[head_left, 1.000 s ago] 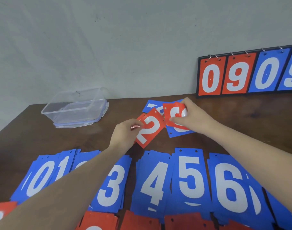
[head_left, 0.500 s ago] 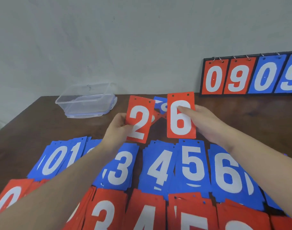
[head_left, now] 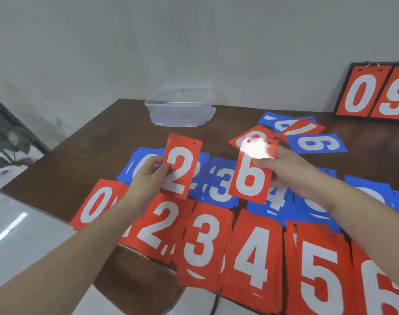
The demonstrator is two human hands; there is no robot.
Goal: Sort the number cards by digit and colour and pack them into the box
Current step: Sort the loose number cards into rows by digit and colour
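left hand (head_left: 148, 178) pinching red 2 card (head_left: 181, 165), frame centre | right hand (head_left: 291, 176) pinching red 6 card (head_left: 253, 171) | box (head_left: 179, 108) upper centre on counter (head_left: 80, 160), holding no cards | risk: glare on 6, misfiling; overhanging red stacks (head_left: 250, 253) sliding off

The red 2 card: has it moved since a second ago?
Yes. The red 2 card, pinched by the left hand, has come toward the person, away from the clear plastic box.

Red cards (head_left: 254, 169) and blue cards (head_left: 316, 144) with white digits were spread over a dark brown table (head_left: 85, 164), with a clear box (head_left: 179, 108) set before a grey wall (head_left: 171, 42).
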